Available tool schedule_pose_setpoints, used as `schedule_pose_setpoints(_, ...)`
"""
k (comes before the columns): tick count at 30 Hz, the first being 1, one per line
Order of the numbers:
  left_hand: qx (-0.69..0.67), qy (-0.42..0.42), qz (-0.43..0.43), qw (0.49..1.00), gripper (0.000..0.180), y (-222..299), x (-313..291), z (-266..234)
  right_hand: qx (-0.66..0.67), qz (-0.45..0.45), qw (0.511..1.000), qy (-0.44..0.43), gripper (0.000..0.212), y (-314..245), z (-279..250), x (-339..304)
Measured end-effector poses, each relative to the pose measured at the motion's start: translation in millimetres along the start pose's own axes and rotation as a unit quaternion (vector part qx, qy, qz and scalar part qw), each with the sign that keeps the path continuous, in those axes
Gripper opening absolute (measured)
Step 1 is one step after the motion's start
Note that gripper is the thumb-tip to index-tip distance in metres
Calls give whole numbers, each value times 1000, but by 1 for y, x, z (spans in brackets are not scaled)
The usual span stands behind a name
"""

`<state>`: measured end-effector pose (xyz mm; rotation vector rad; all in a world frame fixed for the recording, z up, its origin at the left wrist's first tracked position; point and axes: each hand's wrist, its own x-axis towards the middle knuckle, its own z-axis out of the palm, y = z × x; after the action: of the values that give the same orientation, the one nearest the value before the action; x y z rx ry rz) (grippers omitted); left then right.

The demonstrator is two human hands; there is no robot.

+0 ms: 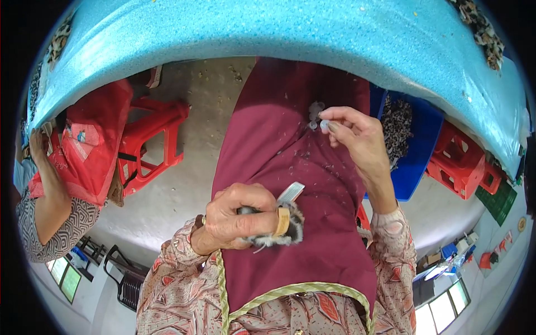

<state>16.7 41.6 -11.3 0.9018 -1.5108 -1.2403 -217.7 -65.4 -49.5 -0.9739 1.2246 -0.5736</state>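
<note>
My left hand [243,215] is closed round a small grey and white furry plush piece [293,231] above my lap. A white label [291,192] sticks out of the plush, and a tan band [283,221] sits at my fingertip. Farther off and to the right, my right hand [357,131] pinches a small translucent plastic disc [325,125] between thumb and fingertips. Beside it, several similar clear discs [316,109] lie in a little heap on my maroon apron [279,151]. Bits of fluff are scattered over the cloth.
A blue-covered table [279,28] spans the far side, with dark furry pieces [483,33] at its right. Right of my lap stands a blue bin [416,167] holding mottled pieces. Red stools [151,139] flank me. At left, another person's arm [53,190] is beside red cloth [95,151].
</note>
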Motion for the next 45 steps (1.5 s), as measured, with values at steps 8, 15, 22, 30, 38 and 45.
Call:
schedule_pose_setpoints(8,70,-16,104,992,43,9,14,3,258,142,948,-125,21,-40,55,-59)
schedule_pose_setpoints(15,152,-54,93,982,48,15,18,0,174,57,975,-124,21,-28,66,-65)
schedule_pose_setpoints(22,180,-46,105,977,44,17,19,1,163,5,977,-134,13,-25,61,-71)
schedule_pose_setpoints(30,213,-46,114,969,38,17,19,4,148,19,980,-130,9,-20,63,-73)
schedule_pose_setpoints(38,192,-8,105,976,34,15,19,8,171,-66,974,-132,11,-20,56,-71)
schedule_pose_setpoints(45,169,-2,79,983,35,14,20,5,61,-163,978,-117,14,-19,53,-68)
